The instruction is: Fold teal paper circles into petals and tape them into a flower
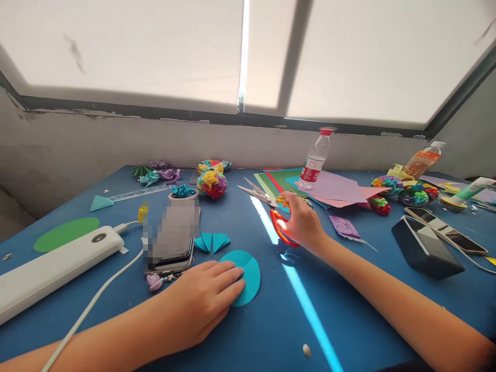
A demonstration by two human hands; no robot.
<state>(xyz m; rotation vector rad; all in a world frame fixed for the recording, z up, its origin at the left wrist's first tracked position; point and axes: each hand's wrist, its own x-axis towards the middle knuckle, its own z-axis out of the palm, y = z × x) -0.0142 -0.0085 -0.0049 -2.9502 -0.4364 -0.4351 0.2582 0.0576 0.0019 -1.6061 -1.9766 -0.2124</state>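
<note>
My left hand (pixel 203 297) lies flat on the blue table, fingers stretched out and pressing on a teal paper circle (pixel 248 276). My right hand (pixel 304 222) reaches forward and curls around the red-orange handles of a pair of scissors (pixel 263 199), whose metal blades point left and away. Folded teal paper wedges (pixel 212 242) lie just behind the circle.
A phone (pixel 172 248) and white power bank (pixel 50 266) with a cable lie at left. Coloured paper sheets (pixel 329 188), a water bottle (pixel 315 160), paper flower balls (pixel 212 179), a green circle (pixel 65 232), a black box (pixel 426 250) and a glue tube (pixel 470 190) surround the hands.
</note>
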